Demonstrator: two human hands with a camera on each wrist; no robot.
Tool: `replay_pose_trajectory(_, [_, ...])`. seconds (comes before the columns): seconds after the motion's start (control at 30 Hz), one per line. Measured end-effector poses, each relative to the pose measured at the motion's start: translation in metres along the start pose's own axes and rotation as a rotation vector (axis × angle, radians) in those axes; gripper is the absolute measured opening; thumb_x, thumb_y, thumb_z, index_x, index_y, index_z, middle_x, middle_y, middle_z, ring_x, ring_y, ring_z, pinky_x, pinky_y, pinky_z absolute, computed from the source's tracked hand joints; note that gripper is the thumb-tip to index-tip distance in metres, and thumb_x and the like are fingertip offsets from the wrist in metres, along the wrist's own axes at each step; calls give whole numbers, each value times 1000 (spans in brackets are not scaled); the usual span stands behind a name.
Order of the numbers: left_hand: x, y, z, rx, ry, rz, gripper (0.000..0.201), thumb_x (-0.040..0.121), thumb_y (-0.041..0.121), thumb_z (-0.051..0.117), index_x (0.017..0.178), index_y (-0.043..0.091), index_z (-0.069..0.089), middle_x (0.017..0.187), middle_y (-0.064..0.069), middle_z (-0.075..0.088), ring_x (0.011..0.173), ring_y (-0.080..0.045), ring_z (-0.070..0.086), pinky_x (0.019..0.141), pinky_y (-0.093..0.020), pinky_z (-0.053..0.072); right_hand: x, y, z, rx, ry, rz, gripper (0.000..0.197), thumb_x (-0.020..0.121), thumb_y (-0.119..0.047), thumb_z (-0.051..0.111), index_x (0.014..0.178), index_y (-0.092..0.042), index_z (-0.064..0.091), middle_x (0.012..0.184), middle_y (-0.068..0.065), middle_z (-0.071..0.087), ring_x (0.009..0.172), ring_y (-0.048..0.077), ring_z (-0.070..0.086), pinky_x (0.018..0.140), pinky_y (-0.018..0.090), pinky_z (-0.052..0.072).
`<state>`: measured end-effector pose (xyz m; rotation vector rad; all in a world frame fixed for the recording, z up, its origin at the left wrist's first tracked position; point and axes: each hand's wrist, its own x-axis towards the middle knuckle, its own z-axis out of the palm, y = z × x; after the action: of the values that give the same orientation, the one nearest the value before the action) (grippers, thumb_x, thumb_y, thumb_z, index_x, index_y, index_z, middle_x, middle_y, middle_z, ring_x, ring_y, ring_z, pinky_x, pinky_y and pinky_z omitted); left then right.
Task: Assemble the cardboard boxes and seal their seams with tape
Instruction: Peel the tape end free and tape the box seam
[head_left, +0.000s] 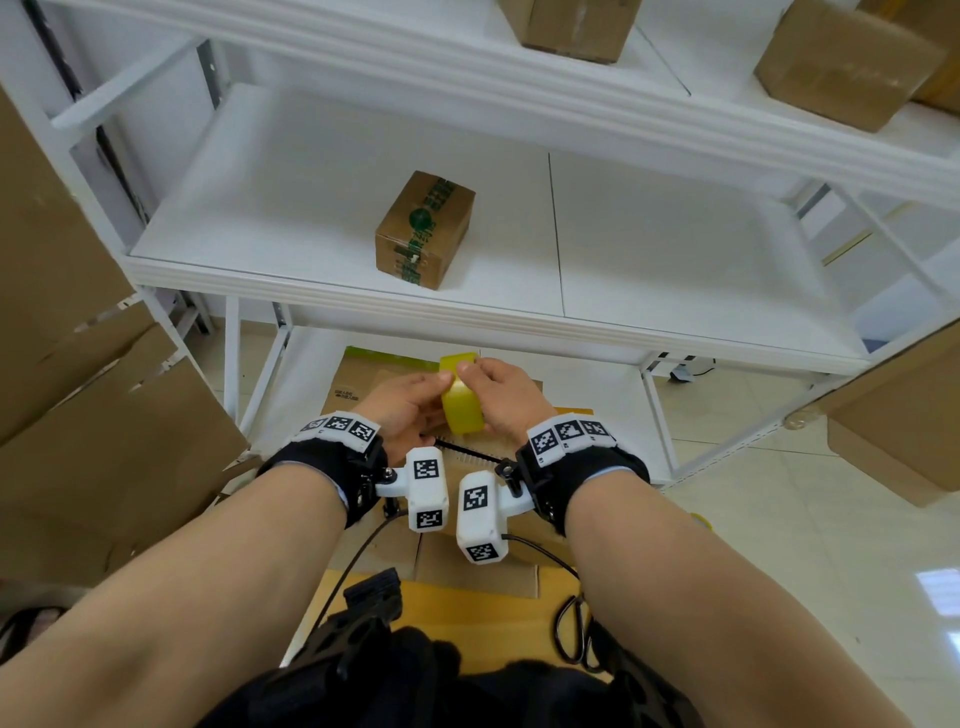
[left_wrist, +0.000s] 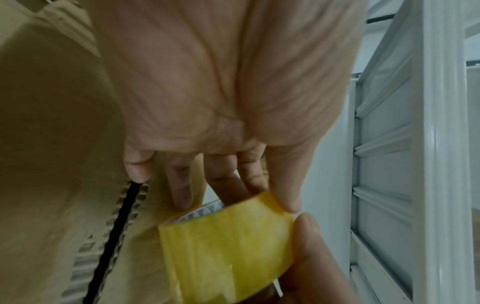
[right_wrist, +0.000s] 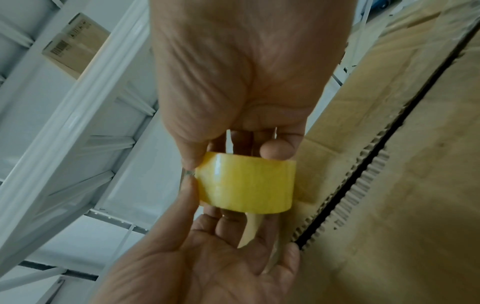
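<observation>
Tape roll (head_left: 462, 400), yellow, sits between both hands just above the flattened cardboard (head_left: 363, 387) on the low shelf. Left hand (head_left: 402, 410) and right hand (head_left: 501, 395) each pinch it, thumbs on its outer face. Higher up, a sealed box (head_left: 425, 229) stands on the white shelf (head_left: 311, 208).

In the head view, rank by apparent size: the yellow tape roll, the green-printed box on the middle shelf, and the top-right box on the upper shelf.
1. Top-right box, largest, though partly cut off by the frame.
2. Green-printed box on the middle shelf.
3. Yellow tape roll, smallest, even though it is nearest the camera and partly covered by the left hand and right hand.
</observation>
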<state>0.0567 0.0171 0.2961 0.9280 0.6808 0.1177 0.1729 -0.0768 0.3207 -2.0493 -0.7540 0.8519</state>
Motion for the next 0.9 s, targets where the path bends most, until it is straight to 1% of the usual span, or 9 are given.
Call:
replay_pose_trajectory(0.07, [-1, 1, 1, 13, -54, 2, 5, 95, 15, 54, 95, 16, 59, 78, 1, 70, 70, -13, 69, 53, -24, 40, -1, -4, -3, -9, 34, 25, 43, 99, -49, 46, 114, -13, 67, 112, 11, 68, 105, 30, 63, 97, 50, 51])
replay_pose_trajectory(0.13, [-1, 2, 3, 40, -59, 2, 9, 94, 10, 54, 94, 16, 61, 79, 1, 71, 70, -11, 70, 56, -24, 44, -2, -4, -4, -15, 41, 31, 44, 100, -49, 45, 118, -15, 65, 114, 10, 68, 105, 28, 63, 95, 48, 52])
replay_pose_trajectory(0.27, [-1, 2, 4, 58, -17, 9, 15, 97, 18, 52, 83, 19, 57, 70, 3, 69, 66, -12, 64, 58, -26, 36, -6, -3, -7, 55, -7, 53, 38, 100, -47, 49, 118, -16, 63, 113, 9, 64, 89, 20, 64, 57, 26, 56])
replay_pose_trajectory(0.3, [-1, 2, 4, 50, -7, 4, 16, 98, 21, 51, 82, 19, 56, 69, 3, 68, 67, -14, 61, 60, -28, 33, -8, -2, -7, 92, -27, 64, 36, 99, -45, 52, 118, -16, 62, 115, 9, 63, 92, 21, 65, 55, 24, 56])
replay_pose_trajectory(0.43, [2, 1, 2, -12, 33, -23, 20, 99, 34, 48, 93, 16, 56, 78, -7, 61, 69, -20, 55, 62, -30, 32, -11, -2, -3, 190, -84, 77, 35, 97, -36, 60, 127, -18, 58, 124, 3, 58, 107, 23, 64, 72, 36, 63])
replay_pose_trajectory(0.53, [2, -2, -1, 7, 20, -25, 29, 95, 46, 48, 99, 20, 60, 88, -5, 67, 80, -18, 61, 74, -34, 35, -9, -3, -1, 169, -68, 72, 35, 97, -35, 60, 128, -19, 58, 125, 6, 59, 102, 22, 65, 70, 34, 63])
replay_pose_trajectory(0.63, [-2, -4, -3, 50, -53, -11, 8, 93, 28, 57, 90, 23, 62, 88, 4, 71, 91, -13, 62, 79, -36, 33, -6, -4, -3, 109, -7, 57, 33, 99, -39, 55, 123, -18, 62, 120, 9, 62, 93, 20, 65, 63, 30, 61])
replay_pose_trajectory(0.7, [-3, -4, -4, 59, -43, -5, 12, 94, 18, 55, 84, 22, 60, 82, 5, 71, 87, -12, 62, 77, -35, 33, -6, -2, -2, 119, 7, 48, 32, 99, -40, 54, 117, -17, 65, 114, 10, 65, 87, 20, 65, 64, 31, 62])
replay_pose_trajectory(0.9, [-2, 1, -4, 12, 5, -15, 22, 99, 34, 47, 96, 16, 59, 73, -1, 67, 75, -18, 58, 70, -33, 38, -8, 2, 2, 233, -74, 47, 34, 97, -36, 60, 119, -10, 66, 121, 13, 65, 98, 28, 70, 70, 36, 62])
